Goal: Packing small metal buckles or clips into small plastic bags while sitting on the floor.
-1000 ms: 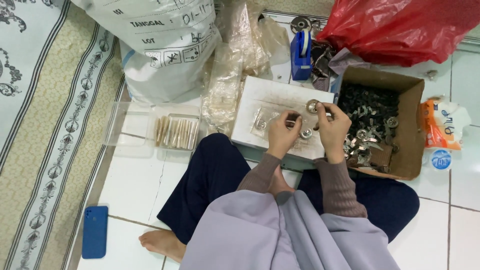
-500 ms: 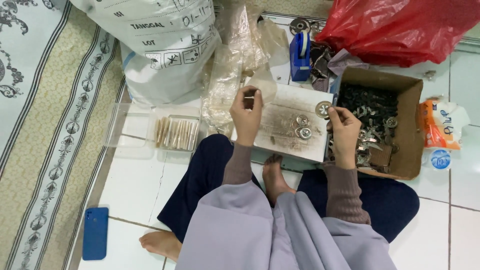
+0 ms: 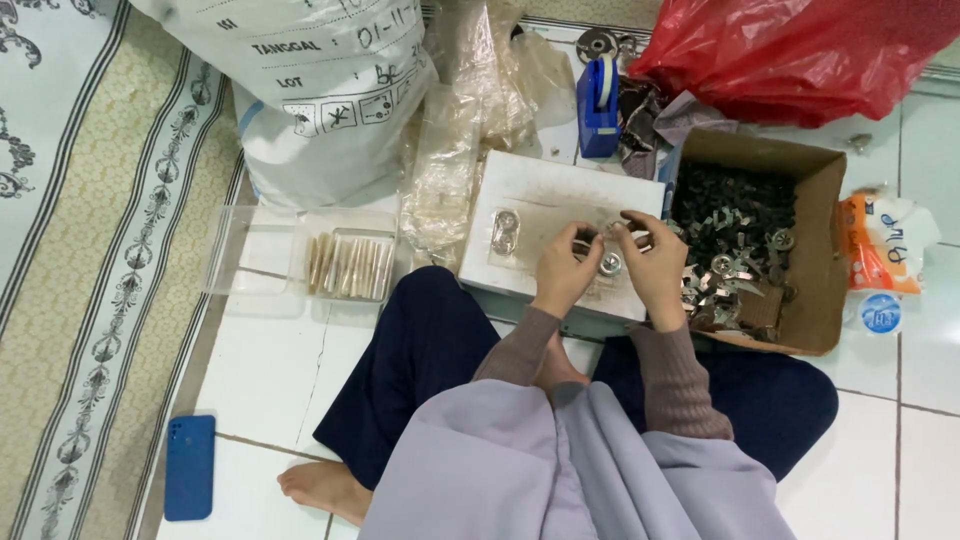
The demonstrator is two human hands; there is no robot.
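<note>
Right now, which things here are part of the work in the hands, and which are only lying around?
In use:
- left hand and right hand, together over the white board
- round metal part between them
- finished metal piece
- cardboard box of metal parts

Lying about:
- blue phone
- red plastic bag
- white sack
- clear tray of sticks

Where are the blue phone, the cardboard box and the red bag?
Blue phone (image 3: 190, 467): head view, middle of its back.
Cardboard box (image 3: 822, 250): head view, right wall.
Red bag (image 3: 800, 50): head view, middle of the plastic.
</note>
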